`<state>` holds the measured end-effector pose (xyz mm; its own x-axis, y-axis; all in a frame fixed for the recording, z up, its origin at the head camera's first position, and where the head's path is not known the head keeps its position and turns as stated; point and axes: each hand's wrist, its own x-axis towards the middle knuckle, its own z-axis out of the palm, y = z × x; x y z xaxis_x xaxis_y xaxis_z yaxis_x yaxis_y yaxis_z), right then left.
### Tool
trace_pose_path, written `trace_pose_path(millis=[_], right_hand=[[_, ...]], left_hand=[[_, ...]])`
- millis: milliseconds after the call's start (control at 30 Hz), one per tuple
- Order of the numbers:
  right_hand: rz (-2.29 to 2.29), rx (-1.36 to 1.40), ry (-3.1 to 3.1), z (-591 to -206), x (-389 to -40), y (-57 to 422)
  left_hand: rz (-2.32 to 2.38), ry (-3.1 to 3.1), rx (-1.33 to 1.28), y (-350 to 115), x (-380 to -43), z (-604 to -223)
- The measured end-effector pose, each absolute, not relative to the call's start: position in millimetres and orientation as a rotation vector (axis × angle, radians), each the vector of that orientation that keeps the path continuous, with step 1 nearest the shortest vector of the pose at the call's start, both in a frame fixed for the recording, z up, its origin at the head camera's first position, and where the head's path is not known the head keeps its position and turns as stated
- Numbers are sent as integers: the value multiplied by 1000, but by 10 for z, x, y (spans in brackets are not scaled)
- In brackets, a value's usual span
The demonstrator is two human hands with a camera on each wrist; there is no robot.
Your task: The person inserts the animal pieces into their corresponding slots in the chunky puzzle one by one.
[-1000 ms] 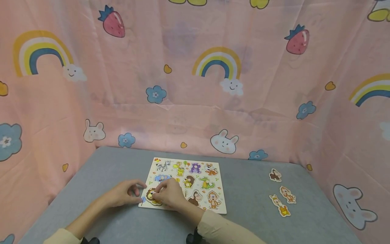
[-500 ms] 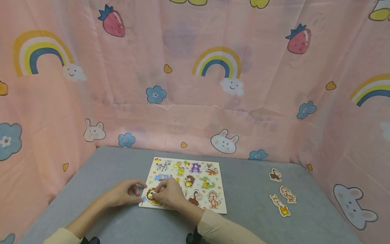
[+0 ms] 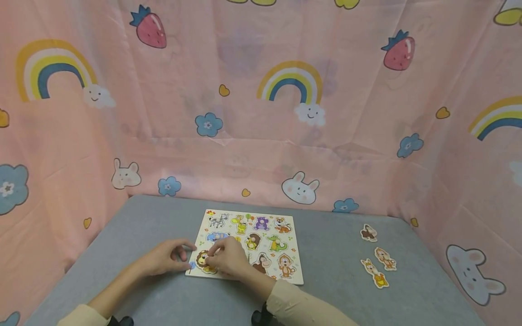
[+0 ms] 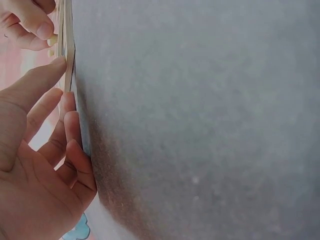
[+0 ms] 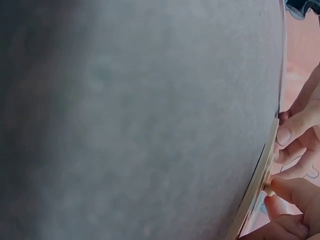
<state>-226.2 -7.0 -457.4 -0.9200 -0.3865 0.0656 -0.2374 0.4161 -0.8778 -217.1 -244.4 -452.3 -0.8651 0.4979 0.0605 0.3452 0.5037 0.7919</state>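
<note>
A wooden peg puzzle board (image 3: 295, 265) with several cartoon animals lies flat on the table. At its front left corner is the lion puzzle piece (image 3: 202, 261), set among the animal pictures. My right hand (image 3: 231, 260) pinches the small wooden knob (image 5: 268, 188) on the lion between thumb and forefinger. Beside the board's left edge rests my left hand (image 3: 168, 259), its thumb and fingertips against that edge and its fingers loosely bent. In the left wrist view the left thumb (image 4: 47, 75) touches the board's side. The right hand hides part of the board's middle and front.
Three loose puzzle pieces lie on the right: a dark brown animal (image 3: 369, 232), a monkey (image 3: 385, 259) and a kangaroo (image 3: 374, 273). The grey table (image 3: 326, 253) backs onto a pink printed curtain (image 3: 253, 163), which also hangs at both sides.
</note>
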Motion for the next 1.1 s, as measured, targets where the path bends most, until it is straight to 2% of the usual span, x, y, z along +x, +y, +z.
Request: trace_pose_path(millis=[700,1100], right_hand=[[-1592,-631,2444,-4485,-2306,15],[-1644,-799,2255,-4401,-2365,383]], left_hand=[[1266,2584,714,-2449,-2175,-4530],[1281,2576,705,-2436,-2157,-4517]])
